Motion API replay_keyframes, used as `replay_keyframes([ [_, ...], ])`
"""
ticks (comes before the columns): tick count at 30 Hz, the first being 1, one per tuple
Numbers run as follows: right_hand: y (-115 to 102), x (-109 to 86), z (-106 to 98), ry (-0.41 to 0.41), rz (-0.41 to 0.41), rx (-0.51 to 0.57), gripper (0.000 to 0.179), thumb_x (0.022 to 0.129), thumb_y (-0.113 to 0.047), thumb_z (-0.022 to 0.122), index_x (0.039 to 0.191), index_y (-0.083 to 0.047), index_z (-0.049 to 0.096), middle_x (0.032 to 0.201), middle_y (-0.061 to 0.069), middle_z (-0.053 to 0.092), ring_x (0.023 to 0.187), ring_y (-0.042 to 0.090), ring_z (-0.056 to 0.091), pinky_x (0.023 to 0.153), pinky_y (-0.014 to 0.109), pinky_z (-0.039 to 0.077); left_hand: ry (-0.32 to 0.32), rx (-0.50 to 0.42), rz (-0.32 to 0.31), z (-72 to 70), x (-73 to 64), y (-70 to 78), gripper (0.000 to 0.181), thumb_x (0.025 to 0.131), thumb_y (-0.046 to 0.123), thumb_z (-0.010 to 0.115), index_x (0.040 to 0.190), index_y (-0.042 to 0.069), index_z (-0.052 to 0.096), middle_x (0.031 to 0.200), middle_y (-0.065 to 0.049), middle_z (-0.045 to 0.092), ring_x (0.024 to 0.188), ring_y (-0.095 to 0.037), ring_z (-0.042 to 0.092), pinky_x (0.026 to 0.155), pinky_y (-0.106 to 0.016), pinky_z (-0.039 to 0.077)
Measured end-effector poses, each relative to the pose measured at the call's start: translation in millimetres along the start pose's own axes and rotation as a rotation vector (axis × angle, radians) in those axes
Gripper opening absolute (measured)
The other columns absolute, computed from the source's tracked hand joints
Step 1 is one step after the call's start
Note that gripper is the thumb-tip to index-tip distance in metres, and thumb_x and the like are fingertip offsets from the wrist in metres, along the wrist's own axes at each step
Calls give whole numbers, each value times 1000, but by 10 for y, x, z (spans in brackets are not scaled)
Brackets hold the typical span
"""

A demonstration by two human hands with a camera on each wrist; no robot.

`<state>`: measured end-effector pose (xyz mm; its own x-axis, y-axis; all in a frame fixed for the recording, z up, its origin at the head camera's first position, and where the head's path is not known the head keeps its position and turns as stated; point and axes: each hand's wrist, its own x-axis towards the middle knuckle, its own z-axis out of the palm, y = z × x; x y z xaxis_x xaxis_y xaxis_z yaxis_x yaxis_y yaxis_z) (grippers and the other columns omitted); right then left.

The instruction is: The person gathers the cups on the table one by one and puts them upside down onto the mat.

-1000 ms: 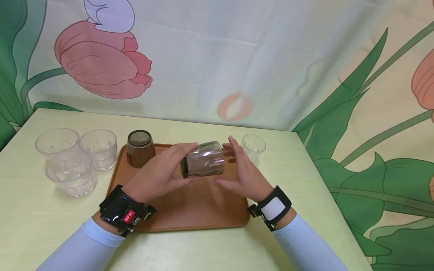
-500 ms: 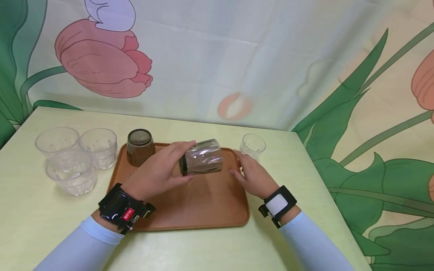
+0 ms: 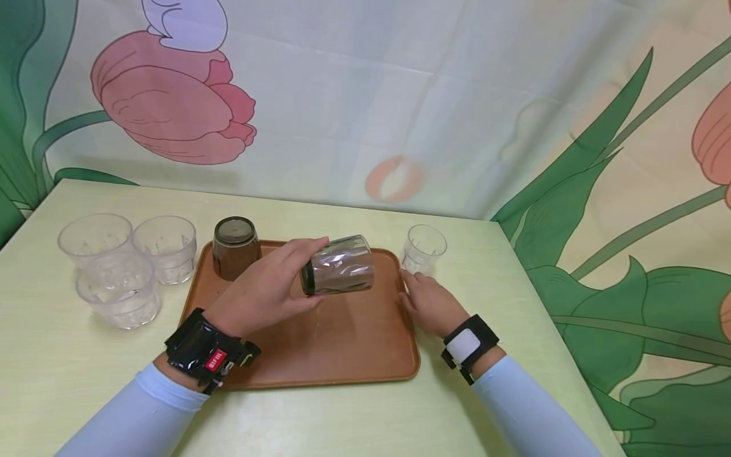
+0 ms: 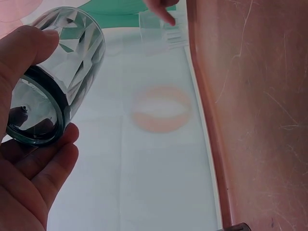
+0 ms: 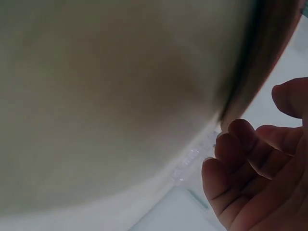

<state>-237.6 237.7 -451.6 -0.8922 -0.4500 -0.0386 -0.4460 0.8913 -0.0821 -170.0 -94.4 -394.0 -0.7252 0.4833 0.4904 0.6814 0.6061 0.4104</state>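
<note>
My left hand [image 3: 263, 289] grips a smoky grey drinking glass [image 3: 344, 265] around its thick dark base. The glass lies tilted on its side in the air over a brown tray [image 3: 348, 355], mouth to the right. In the left wrist view, the thumb presses one side of this glass [image 4: 86, 62] and fingers support the other. At the tray's right edge is my right hand [image 3: 432, 304], holding nothing, its fingers loosely bent in the right wrist view. Just beyond it stands a small clear glass [image 3: 425, 244], its lower part overlapped by the fingers.
A second smoky glass [image 3: 236, 251] stands upside down at the tray's back left corner. Left of the tray are several clear glasses, among them a front one [image 3: 120, 295] and a right one [image 3: 167, 251]. A printed curtain [image 3: 320, 114] hangs behind the table.
My right hand has moved right, away from the smoky glass, to the tray's right edge near the small clear glass. The left hand keeps its grip almost in place.
</note>
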Motion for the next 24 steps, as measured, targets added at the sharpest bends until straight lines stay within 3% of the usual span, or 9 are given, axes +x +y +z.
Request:
replay_keyframes([
  [6, -42, 8, 38, -69, -30, -50, 52, 104, -26, 49, 150, -2, 40, 120, 14, 65, 105, 27, 65, 93, 44, 56, -2, -4, -10, -15, -20, -8, 93, 80, 31, 85, 155, 12, 33, 136, -8, 54, 114, -18, 60, 95, -39, 57],
  [13, 7, 17, 111, -82, -89, -188, 51, 106, -26, 43, 151, -2, 40, 101, 12, 64, 82, 25, 64, 73, 42, 58, 14, -9, 15, -2, 2, -4, 90, 80, 32, 85, 152, 9, 37, 138, -8, 54, 117, -19, 59, 97, -39, 55],
  [20, 22, 70, 211, -153, -76, -291, 53, 106, -24, 40, 154, -1, 35, 117, 16, 62, 83, 28, 64, 76, 45, 58, 10, -6, 19, -17, 9, 6, 91, 80, 33, 84, 153, 9, 36, 137, -9, 54, 116, -19, 59, 96, -40, 56],
  [24, -26, 80, 224, -166, -72, -341, 53, 106, -20, 38, 154, 2, 32, 113, 18, 61, 77, 28, 62, 70, 45, 58, -1, -8, 8, -7, 14, 11, 92, 80, 35, 84, 154, 10, 35, 136, -8, 55, 114, -18, 60, 93, -39, 57],
])
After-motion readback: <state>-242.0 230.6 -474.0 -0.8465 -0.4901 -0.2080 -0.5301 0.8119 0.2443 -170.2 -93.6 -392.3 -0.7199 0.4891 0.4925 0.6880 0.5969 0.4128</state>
